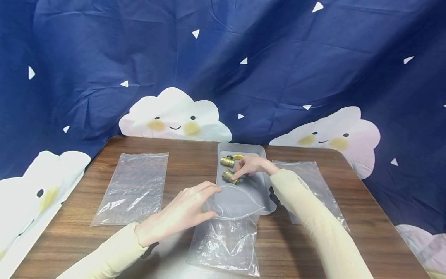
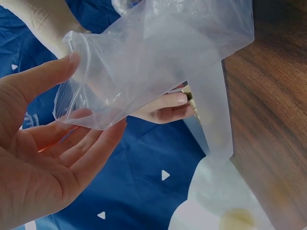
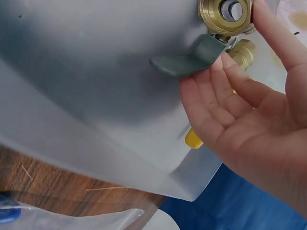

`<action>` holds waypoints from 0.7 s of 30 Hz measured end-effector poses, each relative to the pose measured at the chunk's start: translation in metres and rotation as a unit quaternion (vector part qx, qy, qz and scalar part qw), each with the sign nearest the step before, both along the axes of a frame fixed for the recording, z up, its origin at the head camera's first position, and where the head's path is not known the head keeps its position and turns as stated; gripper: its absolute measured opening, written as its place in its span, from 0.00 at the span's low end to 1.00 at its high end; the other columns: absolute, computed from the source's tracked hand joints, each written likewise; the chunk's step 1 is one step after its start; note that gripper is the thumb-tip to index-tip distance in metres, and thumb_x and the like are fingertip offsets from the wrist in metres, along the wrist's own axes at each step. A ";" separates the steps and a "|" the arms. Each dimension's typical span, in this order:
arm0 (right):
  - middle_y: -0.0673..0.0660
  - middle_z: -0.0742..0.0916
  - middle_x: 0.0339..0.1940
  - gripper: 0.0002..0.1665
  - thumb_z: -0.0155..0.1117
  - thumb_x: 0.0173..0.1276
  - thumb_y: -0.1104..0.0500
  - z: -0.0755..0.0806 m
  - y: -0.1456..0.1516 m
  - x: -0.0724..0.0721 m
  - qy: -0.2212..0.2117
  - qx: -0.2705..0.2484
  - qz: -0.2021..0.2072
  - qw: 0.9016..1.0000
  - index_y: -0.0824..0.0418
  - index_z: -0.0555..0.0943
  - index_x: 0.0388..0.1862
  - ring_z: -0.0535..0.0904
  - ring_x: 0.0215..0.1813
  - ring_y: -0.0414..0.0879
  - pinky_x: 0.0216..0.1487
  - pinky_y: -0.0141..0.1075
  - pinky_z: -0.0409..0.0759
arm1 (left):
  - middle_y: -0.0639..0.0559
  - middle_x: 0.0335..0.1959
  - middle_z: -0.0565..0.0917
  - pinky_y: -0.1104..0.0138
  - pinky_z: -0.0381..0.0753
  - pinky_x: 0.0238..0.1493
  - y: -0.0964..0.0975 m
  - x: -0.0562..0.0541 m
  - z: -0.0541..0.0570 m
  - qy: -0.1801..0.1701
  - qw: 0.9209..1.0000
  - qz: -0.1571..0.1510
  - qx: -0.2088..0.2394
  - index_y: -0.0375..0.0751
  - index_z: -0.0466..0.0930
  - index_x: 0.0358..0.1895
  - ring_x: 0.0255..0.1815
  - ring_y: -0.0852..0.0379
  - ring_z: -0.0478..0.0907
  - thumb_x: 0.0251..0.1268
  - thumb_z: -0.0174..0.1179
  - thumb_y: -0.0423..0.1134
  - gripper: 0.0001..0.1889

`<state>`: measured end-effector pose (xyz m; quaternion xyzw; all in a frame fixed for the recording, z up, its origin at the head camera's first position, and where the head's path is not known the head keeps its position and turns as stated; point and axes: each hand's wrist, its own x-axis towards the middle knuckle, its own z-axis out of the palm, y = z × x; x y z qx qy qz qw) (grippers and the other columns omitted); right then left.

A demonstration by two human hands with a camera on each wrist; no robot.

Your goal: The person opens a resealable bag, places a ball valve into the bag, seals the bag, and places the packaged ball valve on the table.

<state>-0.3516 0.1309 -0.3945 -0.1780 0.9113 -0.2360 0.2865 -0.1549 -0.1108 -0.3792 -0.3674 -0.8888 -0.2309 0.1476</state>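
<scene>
1. The step in hand looks like taking hold of a green-levered brass ball valve [image 1: 227,176] while a zip bag [image 1: 224,242] stands open beside it. A firm grip on the metal body, rather than on the green lever [image 3: 184,64] alone, should serve best, as the valve is probably heavy and the lever could swing or snag the film.
2. The bag's mouth is best held wide, its rim clear of the valve; a slack rim could fold inward.
3. The right hand [image 1: 253,164] reaches into the grey plastic tray [image 1: 241,147] and pinches that valve, with fingers at the body and under the lever's root. Whether the valve is off the tray floor, I cannot tell.
4. The left hand [image 1: 186,201] curls round the bag's left corner, thumb and fingers spread apart on opposite sides of the gaping mouth, which lies over the tray's near left corner.
5. The held valve is along the tray's left wall, beyond the left fingertips. A yellow-levered brass ball valve [image 1: 227,161] lies just past it, toward the tray's far left corner.
6. The tray sits at the desk's [image 1: 191,162] far edge, between a flat left-side bag [image 1: 134,186] and a flat right-side bag [image 1: 320,186].
</scene>
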 end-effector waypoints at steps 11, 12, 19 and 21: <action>0.44 0.71 0.21 0.23 0.73 0.60 0.47 0.005 -0.010 0.007 -0.016 0.025 0.002 1.000 0.50 0.69 0.17 0.68 0.30 0.38 0.40 0.35 0.80 | 0.50 0.53 0.83 0.63 0.86 0.45 0.002 -0.002 -0.004 0.001 1.000 -0.002 0.000 0.38 0.76 0.60 0.43 0.55 0.86 0.53 0.74 0.43 0.30; 0.45 0.72 0.23 0.22 0.74 0.60 0.47 0.004 -0.011 0.008 -0.017 0.029 -0.004 0.999 0.50 0.70 0.18 0.69 0.32 0.38 0.42 0.35 0.82 | 0.50 0.53 0.83 0.63 0.86 0.45 0.002 -0.002 -0.004 0.001 1.000 -0.002 0.001 0.38 0.76 0.60 0.43 0.55 0.86 0.53 0.74 0.43 0.30; 0.48 0.78 0.26 0.23 0.78 0.54 0.49 0.002 -0.018 0.014 -0.023 0.030 -0.041 0.998 0.57 0.73 0.35 0.73 0.31 0.40 0.30 0.31 0.75 | 0.51 0.54 0.83 0.63 0.86 0.46 0.002 -0.001 -0.004 0.000 1.000 0.004 0.000 0.39 0.76 0.60 0.45 0.56 0.86 0.53 0.74 0.44 0.30; 0.50 0.81 0.26 0.26 0.79 0.53 0.51 0.003 -0.021 0.017 -0.032 0.018 -0.048 0.998 0.58 0.71 0.39 0.75 0.28 0.40 0.27 0.31 0.73 | 0.51 0.54 0.83 0.63 0.86 0.47 0.002 -0.001 -0.003 0.000 1.000 0.004 -0.001 0.39 0.77 0.60 0.45 0.56 0.86 0.53 0.74 0.44 0.30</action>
